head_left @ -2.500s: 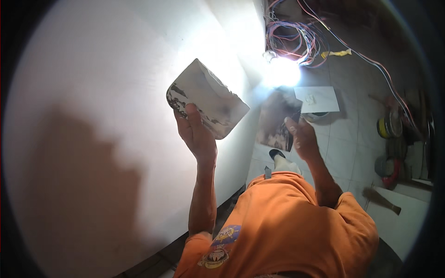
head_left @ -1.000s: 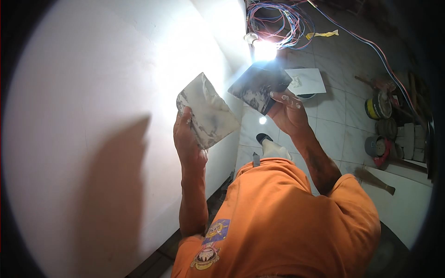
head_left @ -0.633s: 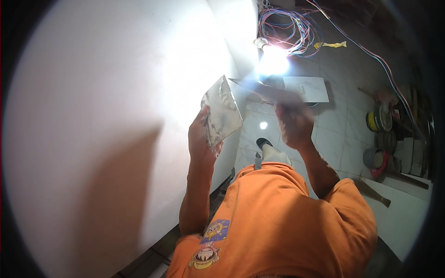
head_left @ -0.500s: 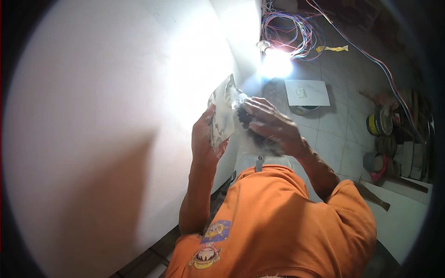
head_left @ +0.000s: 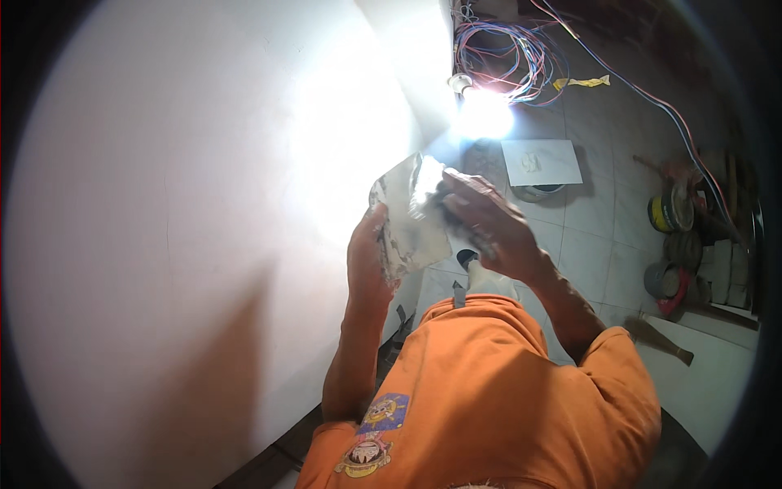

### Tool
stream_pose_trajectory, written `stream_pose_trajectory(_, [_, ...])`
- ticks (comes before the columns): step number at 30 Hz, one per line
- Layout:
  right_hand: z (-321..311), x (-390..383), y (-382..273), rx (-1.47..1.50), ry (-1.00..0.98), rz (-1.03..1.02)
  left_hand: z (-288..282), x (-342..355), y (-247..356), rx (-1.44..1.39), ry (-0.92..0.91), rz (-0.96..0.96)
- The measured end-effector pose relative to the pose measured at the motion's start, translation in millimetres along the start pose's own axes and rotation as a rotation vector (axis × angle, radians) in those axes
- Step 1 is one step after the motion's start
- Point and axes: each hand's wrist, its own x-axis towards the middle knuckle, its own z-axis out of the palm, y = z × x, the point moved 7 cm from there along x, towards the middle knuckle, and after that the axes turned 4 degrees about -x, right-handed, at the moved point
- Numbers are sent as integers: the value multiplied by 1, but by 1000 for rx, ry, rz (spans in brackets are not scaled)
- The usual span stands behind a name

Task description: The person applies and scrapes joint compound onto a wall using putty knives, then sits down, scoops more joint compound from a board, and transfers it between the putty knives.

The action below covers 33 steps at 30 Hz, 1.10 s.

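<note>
Head view, looking down the front of a person in an orange shirt who stands close to a smooth white wall. The left hand is raised in front of the wall and grips a flat metal plastering board smeared with pale grey plaster; the fingers wrap around its lower left edge and the board tilts up and to the right. The right hand comes in from the right and lies over the right edge of the board, fingers curled. It is blurred, and whether it grips a tool cannot be told from here. Both hands meet at the board, just beside the wall.

Behind the hands a bare lamp glares very brightly on the floor, washing out the nearby wall and tiles. Above it lies a tangle of coloured wires, with one long wire running off to the right. A white square board rests on a bucket just right of the lamp. Farther right, well apart from the hands, several paint cans stand on the grey tiled floor. A foot in a pale shoe shows below the hands.
</note>
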Motion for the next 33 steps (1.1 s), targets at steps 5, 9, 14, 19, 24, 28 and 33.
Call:
stream_pose_trajectory(5, [17,-29,44,-189,-60,-123,-5,1,8,148,-41,27])
stream_pose_trajectory(9, [-4,-46,54,-108,-47,181,2,-3,33,195,10,300])
stream_pose_trajectory(14, [-2,-61,34,425,-151,931,17,-17,56,522,93,713])
stream_pose_trajectory(19, [14,-51,9,456,46,758,29,-27,56,820,263,868])
stream_pose_trajectory(24, [35,-43,14,436,33,718,44,-44,40,1239,258,1365])
stream_pose_trajectory(28, [32,-25,13,374,178,475,48,-34,27,1275,-25,1334])
stream_pose_trajectory(33, [32,-13,18,505,12,664,46,-32,21,1473,-111,1213])
